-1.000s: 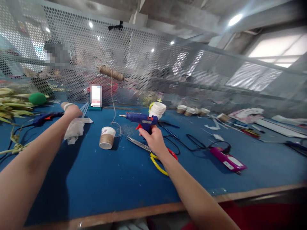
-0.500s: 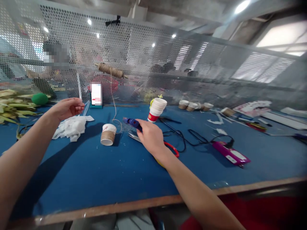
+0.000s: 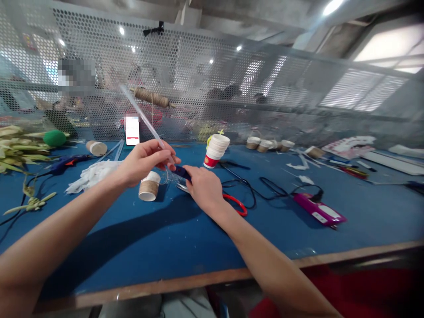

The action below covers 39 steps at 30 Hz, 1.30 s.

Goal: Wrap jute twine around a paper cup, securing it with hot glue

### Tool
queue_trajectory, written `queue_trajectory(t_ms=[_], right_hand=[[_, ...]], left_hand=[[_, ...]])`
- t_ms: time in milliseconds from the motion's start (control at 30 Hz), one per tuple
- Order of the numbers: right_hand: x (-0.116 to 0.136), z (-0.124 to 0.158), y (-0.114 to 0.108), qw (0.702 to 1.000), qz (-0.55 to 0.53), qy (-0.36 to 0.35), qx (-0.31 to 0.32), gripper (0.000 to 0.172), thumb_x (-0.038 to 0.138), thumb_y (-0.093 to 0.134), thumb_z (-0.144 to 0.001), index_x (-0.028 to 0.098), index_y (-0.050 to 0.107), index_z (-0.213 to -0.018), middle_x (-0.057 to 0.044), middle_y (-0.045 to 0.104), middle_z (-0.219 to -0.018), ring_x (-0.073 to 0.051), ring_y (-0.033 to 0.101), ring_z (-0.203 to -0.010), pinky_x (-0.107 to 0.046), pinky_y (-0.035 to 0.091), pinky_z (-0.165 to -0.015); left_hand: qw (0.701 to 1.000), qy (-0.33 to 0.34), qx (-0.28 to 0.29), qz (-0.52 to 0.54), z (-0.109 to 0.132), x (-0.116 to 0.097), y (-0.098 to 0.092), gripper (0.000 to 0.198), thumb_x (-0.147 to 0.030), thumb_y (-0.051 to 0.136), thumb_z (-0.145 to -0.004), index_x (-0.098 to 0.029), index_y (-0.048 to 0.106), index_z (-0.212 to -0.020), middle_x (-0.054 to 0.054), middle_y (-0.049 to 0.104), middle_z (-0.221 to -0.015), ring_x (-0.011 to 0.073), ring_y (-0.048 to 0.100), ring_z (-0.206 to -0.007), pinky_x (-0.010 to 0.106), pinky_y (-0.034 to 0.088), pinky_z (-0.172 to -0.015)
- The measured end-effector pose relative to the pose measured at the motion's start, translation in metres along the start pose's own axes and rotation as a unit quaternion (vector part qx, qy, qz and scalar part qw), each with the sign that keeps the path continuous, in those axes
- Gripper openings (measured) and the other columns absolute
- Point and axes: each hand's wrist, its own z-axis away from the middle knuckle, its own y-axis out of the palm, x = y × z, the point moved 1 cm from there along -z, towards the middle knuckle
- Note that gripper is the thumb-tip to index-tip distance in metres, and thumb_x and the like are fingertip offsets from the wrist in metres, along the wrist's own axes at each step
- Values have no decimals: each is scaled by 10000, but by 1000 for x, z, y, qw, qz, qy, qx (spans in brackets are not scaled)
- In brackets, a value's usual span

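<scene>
My left hand [image 3: 149, 160] pinches a translucent glue stick [image 3: 148, 123] toward eleven o'clock. My right hand [image 3: 205, 189] clasps a mostly hidden glue gun [image 3: 182, 172].

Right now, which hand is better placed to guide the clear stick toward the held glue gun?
Probably the left hand: it pinches the clear stick near its lower end, close to the held glue gun. The right hand is gripping that gun.
</scene>
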Motion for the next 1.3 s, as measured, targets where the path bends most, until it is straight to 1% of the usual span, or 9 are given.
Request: queue_trajectory(t_ms=[100,333,500,567,700,833,1033,1200,1300], right_hand=[[1,0,-1,1000,4,9,10,325,170,469,-763,172,552,-1077,-79,645,-845,-208,545,-770,-297,356,-608],[4,2,-6,1000,4,15,7,314,173,484,-754,188,559,-1059,-53,645,-824,-189,553,-749,-276,348,-588],[5,2,-7,1000,-1,21,5,306,162,493,-742,214,562,-1035,-35,647,-822,-188,561,-744,-274,340,-568],[5,2,-8,1000,-1,23,10,303,164,495,-740,210,562,-1033,-37,649,-824,-189,565,-740,-274,341,-564],[6,2,-8,999,-2,25,23,320,171,497,-738,208,557,-1050,-44,654,-840,-190,569,-749,-272,347,-566],[6,2,-6,999,0,35,28,336,184,489,-744,218,550,-1072,-45,658,-842,-188,571,-758,-267,348,-561],[5,2,-4,999,2,28,38,277,201,477,-750,229,548,-1016,-30,653,-847,-183,572,-745,-260,334,-537],[4,2,-3,999,6,27,44,253,224,452,-775,214,525,-1018,-44,647,-866,-176,571,-746,-253,336,-549],[5,2,-1,999,9,20,38,247,249,417,-800,209,523,-1020,-57,643,-881,-184,576,-754,-258,347,-560]], left_hand=[[999,15,-10,-27,1,0,7,264,-340,488,-786,-113,599,-710,37,628,-687,100,555,-621,224,426,-583],[984,-79,-23,160,-3,13,6,195,-293,572,-743,-100,584,-762,15,586,-620,64,513,-523,199,400,-525],[978,-103,-31,179,-6,20,5,139,-248,556,-757,-109,557,-763,14,596,-623,61,521,-523,194,409,-525],[983,-84,-39,158,-6,22,6,136,-245,545,-763,-110,552,-747,15,594,-624,61,522,-528,190,404,-515],[996,21,-82,41,-4,24,11,142,-262,555,-751,-123,543,-729,5,589,-632,66,526,-542,192,413,-525],[984,103,-97,-110,0,27,15,127,-256,561,-744,-134,573,-778,0,589,-646,79,532,-577,205,432,-569],[914,230,-91,-321,3,31,17,101,-212,546,-766,-129,599,-788,30,615,-711,94,545,-624,208,438,-595],[823,351,-91,-437,5,29,23,142,-216,494,-806,-127,595,-760,57,593,-746,130,536,-701,237,454,-625],[772,380,-82,-503,6,27,27,204,-213,449,-827,-119,594,-719,69,567,-707,149,499,-681,258,441,-606]])
